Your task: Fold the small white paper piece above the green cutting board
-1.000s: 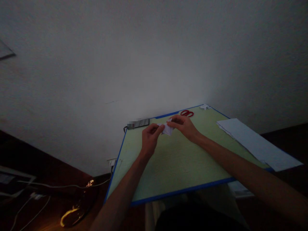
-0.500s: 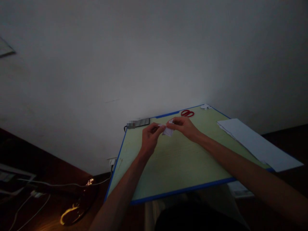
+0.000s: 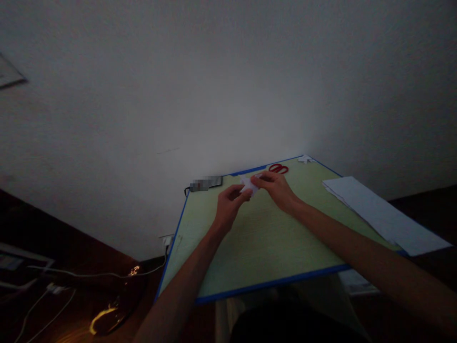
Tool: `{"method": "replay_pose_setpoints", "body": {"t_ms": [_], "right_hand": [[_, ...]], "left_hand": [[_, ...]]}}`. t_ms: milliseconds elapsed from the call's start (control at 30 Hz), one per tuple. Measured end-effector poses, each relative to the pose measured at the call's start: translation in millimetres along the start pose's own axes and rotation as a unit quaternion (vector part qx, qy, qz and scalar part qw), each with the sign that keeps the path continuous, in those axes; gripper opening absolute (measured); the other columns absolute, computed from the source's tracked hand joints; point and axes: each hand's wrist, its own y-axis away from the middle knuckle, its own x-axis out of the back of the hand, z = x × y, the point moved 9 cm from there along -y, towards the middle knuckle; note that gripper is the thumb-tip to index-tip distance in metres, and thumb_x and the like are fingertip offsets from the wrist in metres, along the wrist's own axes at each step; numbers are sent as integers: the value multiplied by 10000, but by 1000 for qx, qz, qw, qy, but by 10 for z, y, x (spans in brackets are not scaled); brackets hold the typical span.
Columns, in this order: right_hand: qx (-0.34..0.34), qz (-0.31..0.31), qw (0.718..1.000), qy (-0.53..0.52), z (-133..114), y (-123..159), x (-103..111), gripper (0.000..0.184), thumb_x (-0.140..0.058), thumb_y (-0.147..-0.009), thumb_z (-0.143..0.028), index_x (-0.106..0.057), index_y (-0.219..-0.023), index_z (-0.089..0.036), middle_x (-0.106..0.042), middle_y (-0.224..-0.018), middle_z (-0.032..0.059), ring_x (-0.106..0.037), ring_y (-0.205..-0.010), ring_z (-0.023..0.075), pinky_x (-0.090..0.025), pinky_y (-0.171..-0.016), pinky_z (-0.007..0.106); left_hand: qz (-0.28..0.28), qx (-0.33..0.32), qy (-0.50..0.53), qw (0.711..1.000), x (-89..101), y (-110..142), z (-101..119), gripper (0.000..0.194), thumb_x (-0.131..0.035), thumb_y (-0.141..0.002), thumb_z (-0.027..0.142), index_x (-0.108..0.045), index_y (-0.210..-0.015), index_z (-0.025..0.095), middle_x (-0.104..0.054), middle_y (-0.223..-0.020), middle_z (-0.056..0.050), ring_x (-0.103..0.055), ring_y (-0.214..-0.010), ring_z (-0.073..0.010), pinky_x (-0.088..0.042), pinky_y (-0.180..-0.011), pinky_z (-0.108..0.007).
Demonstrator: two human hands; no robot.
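The left hand (image 3: 228,206) and right hand (image 3: 274,186) pinch a small white paper (image 3: 247,185) between their fingers (image 3: 246,194), just above the desk (image 3: 264,247). Red scissors (image 3: 278,168) lie just past the right fingers.

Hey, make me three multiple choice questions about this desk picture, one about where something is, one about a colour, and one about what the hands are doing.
1. Where do the scissors lie?
A. at the far edge of the green board, beyond the hands
B. on the stack of white sheets
C. on the floor by the cables

2. What colour are the scissors' handles?
A. blue
B. red
C. black

3. How is the small folded paper held?
A. it lies untouched on the board
B. the left hand alone holds it
C. both hands pinch it between them

Answers: 1 A, they lie near the board's back border, just past the right hand. 2 B, the loops are red. 3 C, the left hand and the right hand both have fingers on it.
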Motion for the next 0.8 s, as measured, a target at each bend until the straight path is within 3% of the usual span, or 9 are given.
{"method": "replay_pose_setpoints", "body": {"t_ms": [100, 233, 633, 800], "right_hand": [[-9, 1, 999, -34, 46, -1, -14, 373, -893, -672, -535, -763, -787, -204, -734, -801, 16, -635, -782, 174, -505, -814, 344], [-7, -5, 1000, 4, 36, 3, -32, 373, -877, -685, -527, -766, -818, -197, -717, -782, 13, -612, -757, 163, -481, -753, 322], [6, -30, 998, 51, -68, 24, -36, 356, -886, -644, -527, -748, -726, -209, -720, -738, 16, -621, -731, 177, -506, -730, 332], [4, -33, 999, 31, -87, 40, -45, 365, -914, -615, -517, -740, -698, -207, -729, -727, 17, -645, -725, 181, -530, -768, 353]], "left_hand": [[6, 7, -22, 1000, 15, 3, -10, 313, -876, -730, 441, -764, -774, 152, -700, -695, -36, -615, -668, -133, -492, -681, -281], [36, 1, -29, 999, 78, 5, 25, 333, -849, -754, 461, -740, -695, 152, -679, -652, -31, -581, -633, -123, -456, -655, -274], [21, -35, -43, 998, 55, 20, 131, 288, -819, -788, 439, -734, -697, 180, -665, -658, -16, -572, -649, -127, -457, -656, -270], [21, -14, -8, 1000, 15, 16, 67, 292, -845, -761, 457, -781, -838, 183, -724, -791, -38, -608, -679, -130, -490, -630, -264]]}}
